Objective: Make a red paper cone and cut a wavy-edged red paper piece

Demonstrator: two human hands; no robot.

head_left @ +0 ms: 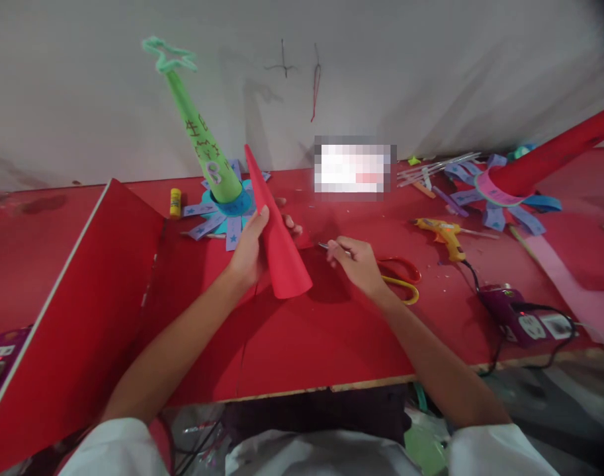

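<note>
My left hand (252, 248) is wrapped around a red paper cone (280, 254), which leans with its narrow tip up and its wide end toward me. To the right, my right hand (352, 261) is closed over the blade part of a pair of scissors (403, 301). Their red and yellow handles stick out past the wrist, and a metal tip shows at the fingers. Behind the cone stands a green paper cone hat (210, 155) with a blue base, purple strips, drawn characters and a pale green pipe-cleaner star on top.
A glue stick (175, 203) stands left of the green hat. A red board (88, 291) rises at the left. On the right lie a yellow glue gun (443, 235), a purple power box (510, 314) with cables, glue sticks (445, 166), and a red cone hat (554, 158).
</note>
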